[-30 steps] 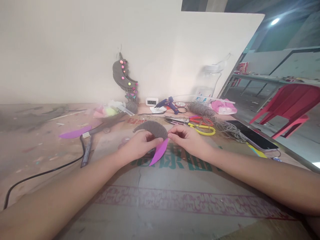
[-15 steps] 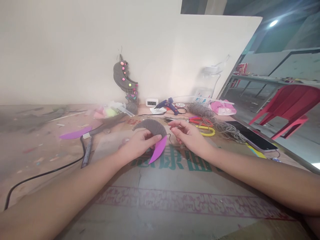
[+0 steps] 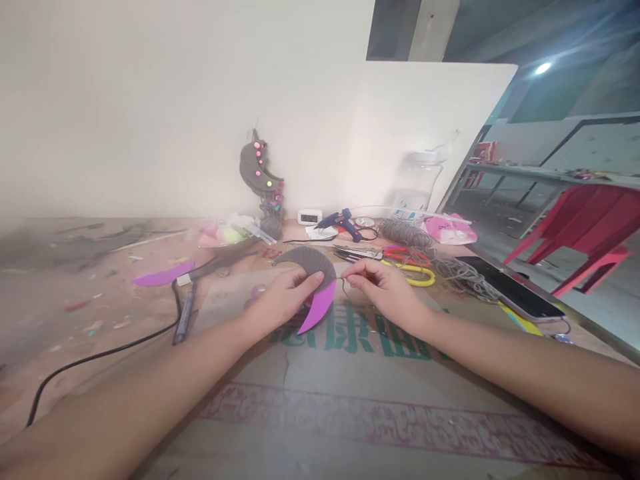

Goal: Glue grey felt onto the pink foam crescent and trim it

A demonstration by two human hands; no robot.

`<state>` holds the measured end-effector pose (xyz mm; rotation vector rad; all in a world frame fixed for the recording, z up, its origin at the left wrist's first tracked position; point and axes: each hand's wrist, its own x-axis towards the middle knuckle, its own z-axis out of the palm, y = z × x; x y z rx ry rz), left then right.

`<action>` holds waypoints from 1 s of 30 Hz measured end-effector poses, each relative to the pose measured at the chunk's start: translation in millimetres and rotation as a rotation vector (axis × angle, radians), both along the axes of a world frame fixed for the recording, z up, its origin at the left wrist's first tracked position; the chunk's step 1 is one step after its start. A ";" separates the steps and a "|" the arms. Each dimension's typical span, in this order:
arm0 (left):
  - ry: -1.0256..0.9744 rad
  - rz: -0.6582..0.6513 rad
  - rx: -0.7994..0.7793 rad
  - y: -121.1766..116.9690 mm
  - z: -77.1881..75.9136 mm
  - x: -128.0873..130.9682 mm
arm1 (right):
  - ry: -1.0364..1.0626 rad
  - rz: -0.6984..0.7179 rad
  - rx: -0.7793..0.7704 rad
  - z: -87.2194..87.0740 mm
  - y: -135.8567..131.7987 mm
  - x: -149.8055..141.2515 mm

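Observation:
A purple crescent [image 3: 320,308] is wrapped with grey yarn over its upper part, while its lower tip is bare. My left hand [image 3: 285,293] grips it at the wrapped section, thumb on top and fingers underneath. Just to the right, my right hand [image 3: 383,287] pinches a grey yarn end [image 3: 343,283] between thumb and fingertips, close to the crescent's right edge. Behind my right hand lie yellow-handled scissors [image 3: 423,275] and a red-handled tool [image 3: 400,255].
A blue glue gun [image 3: 345,223], a small white clock [image 3: 309,217] and a clear bottle [image 3: 420,180] stand along the wall. Grey yarn [image 3: 463,280] and a phone [image 3: 515,287] lie right. Another purple crescent piece [image 3: 163,273] and a pen [image 3: 185,313] lie left. A decorated crescent [image 3: 257,167] hangs behind.
My right thumb and fingers have closed together on the yarn end beside the crescent. My left hand keeps its grip. The camera view has tilted slightly upward.

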<state>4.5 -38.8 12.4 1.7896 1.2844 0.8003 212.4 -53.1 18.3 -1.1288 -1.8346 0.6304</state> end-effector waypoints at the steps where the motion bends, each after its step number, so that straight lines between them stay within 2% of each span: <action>1: 0.007 0.003 0.038 1.0 -1.3 0.0 | 0.003 0.000 -0.002 -0.4 0.4 -0.2; 8: 0.034 -0.055 0.124 6.4 -7.0 1.3 | 0.005 0.018 0.027 -8.3 5.1 0.0; 18: 0.119 -0.187 0.179 1.5 -2.8 2.9 | -0.116 0.092 0.069 -8.6 11.6 -0.2; 21: 0.067 -0.217 0.192 4.8 -5.8 3.2 | -0.102 0.075 0.042 -9.7 11.6 -1.1; 24: -0.030 -0.186 0.164 8.7 -9.0 3.5 | -0.095 0.068 0.018 -9.7 11.3 -1.7; 30: -0.017 -0.199 0.148 11.7 -11.0 3.8 | -0.081 0.077 -0.031 -11.3 10.1 -1.2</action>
